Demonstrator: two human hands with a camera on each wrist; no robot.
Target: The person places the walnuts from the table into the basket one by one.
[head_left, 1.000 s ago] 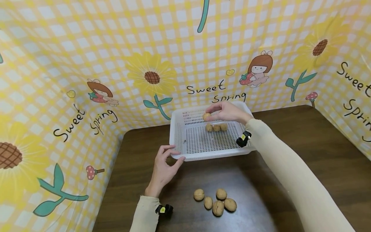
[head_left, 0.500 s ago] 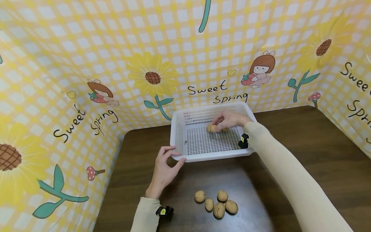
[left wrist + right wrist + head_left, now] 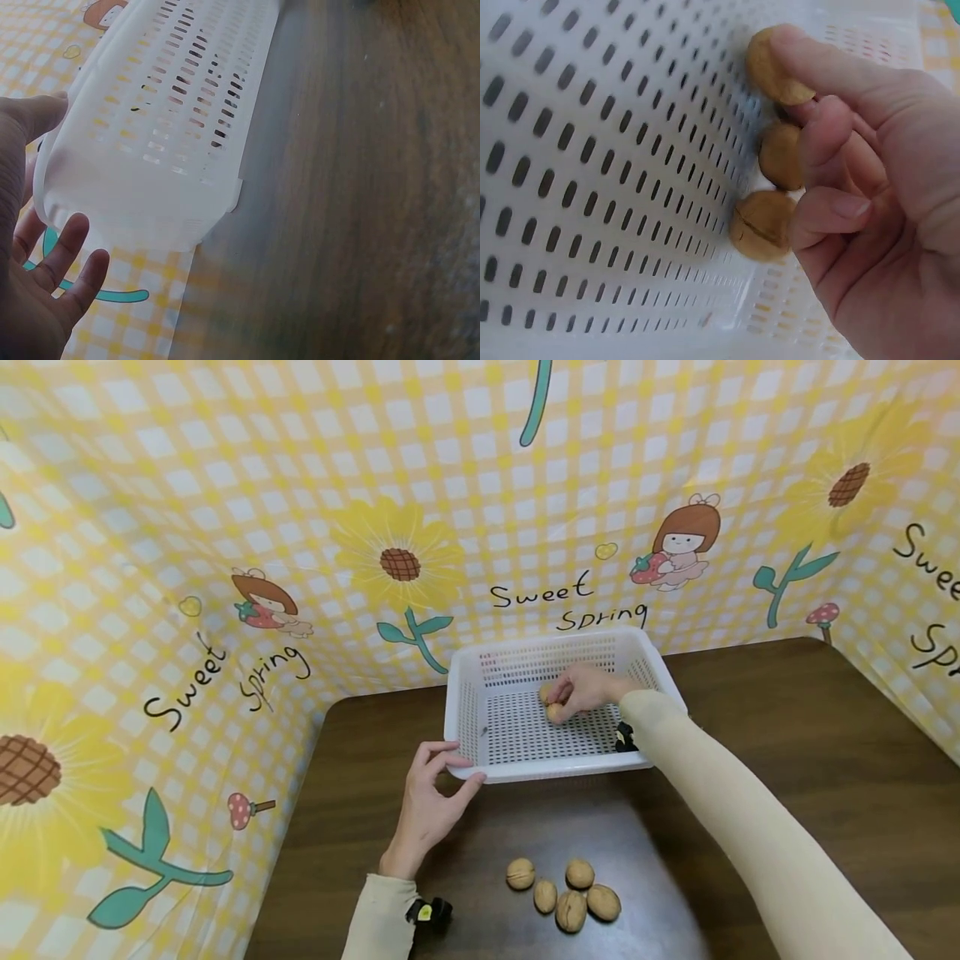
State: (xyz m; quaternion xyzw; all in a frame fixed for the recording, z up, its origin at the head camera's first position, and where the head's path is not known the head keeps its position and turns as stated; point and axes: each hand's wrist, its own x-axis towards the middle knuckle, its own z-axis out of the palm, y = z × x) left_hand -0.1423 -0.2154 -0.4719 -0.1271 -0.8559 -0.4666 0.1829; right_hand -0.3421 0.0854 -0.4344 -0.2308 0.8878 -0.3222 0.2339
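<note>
Yellow checked fabric point(image 3: 510, 531) printed with sunflowers rose behind a dark wooden counter point(image 3: 360, 760). On it sat a white perforated basket point(image 3: 566, 767), its near left corner held between the thumb and loosely spread fingers of the left hand point(image 3: 430, 802). Inside, the right hand point(image 3: 588, 686) pinched one walnut point(image 3: 769, 71) between thumb and finger, two other walnuts point(image 3: 763, 226) close by. Five loose walnuts point(image 3: 572, 912) lay on the counter, nearer the person.

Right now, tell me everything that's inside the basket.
In the basket, the right hand pinches a walnut; two other walnuts show nearby. Whatever lies behind the hand is hidden, so more can't be ruled out.
</note>
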